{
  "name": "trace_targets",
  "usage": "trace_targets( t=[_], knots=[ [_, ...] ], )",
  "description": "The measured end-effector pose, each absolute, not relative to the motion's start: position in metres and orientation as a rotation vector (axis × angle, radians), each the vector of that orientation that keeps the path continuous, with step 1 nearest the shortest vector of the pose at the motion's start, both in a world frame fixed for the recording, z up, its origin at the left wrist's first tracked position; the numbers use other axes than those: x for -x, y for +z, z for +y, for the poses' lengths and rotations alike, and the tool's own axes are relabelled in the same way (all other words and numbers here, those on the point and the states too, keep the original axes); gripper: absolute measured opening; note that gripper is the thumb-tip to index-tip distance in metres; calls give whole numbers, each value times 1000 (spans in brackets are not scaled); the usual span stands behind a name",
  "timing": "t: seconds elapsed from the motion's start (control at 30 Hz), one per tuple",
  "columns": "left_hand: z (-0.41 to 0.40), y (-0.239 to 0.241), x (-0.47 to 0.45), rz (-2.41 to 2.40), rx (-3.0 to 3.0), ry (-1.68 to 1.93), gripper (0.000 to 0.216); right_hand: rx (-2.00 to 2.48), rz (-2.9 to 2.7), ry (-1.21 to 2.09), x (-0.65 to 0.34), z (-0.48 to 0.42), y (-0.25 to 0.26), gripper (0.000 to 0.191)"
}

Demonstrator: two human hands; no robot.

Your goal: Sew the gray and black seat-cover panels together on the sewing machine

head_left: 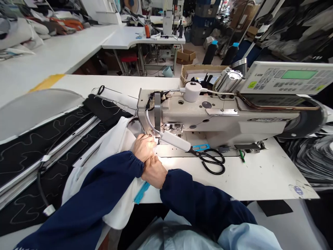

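My left hand [144, 147] is closed on the white fabric [114, 140] right beside the presser foot of the sewing machine [197, 118]. Just below it, my right hand [154, 172] has its fingers curled in on the near edge of the same fabric; its fingertips are partly hidden. The fabric belongs to a large padded piece that spreads to the left, with black panels [59, 139] under wavy stitching. A blue strip [142, 193] shows below my right hand. The needle area is mostly covered by my left fingers and a small lamp [175, 140].
Black-handled scissors [212, 161] and blue thread snips [201, 147] lie on the machine bed and table [260, 173], right of my hands. A control panel [291, 78] stands over the machine. Behind it is a cardboard box [186, 73]. A cable with a white plug [49, 209] hangs at left.
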State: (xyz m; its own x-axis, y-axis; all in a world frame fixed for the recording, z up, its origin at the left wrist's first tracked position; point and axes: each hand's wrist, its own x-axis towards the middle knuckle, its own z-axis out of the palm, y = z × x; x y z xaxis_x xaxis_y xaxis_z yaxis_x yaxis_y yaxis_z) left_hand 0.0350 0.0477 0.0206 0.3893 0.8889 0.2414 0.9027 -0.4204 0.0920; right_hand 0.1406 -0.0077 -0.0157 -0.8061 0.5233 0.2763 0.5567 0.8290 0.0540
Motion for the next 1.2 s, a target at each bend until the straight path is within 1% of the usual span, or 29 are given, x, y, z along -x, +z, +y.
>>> trace_targets(
  t=[0.33,0.57,0.73,0.8,0.9,0.97,1.0,1.03,1.07,1.1,1.13,1.2],
  knots=[
    [52,20,-35,-1812,2608,-402,21,780,-2825,-186,-141,-5,-5,27],
    [60,24,-39,-1964,2533,-400,23,784,-2970,-84,-136,9,0,23],
    [65,31,-46,-2014,2485,-323,22,779,-2882,-94,-132,12,-7,26],
    [61,39,-48,-1965,2521,-222,22,804,-2799,-77,-132,10,-12,27],
    [44,60,-42,-1666,2612,-69,22,860,-2645,-36,-141,3,-13,31],
    [31,79,-27,-1493,2515,-64,20,847,-2539,23,-156,-10,-8,36],
    [26,87,-16,-1484,2394,-91,19,826,-2487,85,-166,-20,-5,39],
    [23,95,-1,-1527,2254,-119,24,812,-2434,183,-176,-32,-2,43],
    [22,100,15,-1614,2127,-134,33,811,-2374,330,-185,-47,1,46],
    [21,104,33,-1729,2037,-131,44,822,-2299,541,-191,-62,3,49],
    [21,107,50,-1857,2005,-113,52,842,-2206,820,-194,-78,4,51],
    [21,111,78,-2085,2093,-157,61,847,-1936,1498,-185,-105,6,52]
  ],
)
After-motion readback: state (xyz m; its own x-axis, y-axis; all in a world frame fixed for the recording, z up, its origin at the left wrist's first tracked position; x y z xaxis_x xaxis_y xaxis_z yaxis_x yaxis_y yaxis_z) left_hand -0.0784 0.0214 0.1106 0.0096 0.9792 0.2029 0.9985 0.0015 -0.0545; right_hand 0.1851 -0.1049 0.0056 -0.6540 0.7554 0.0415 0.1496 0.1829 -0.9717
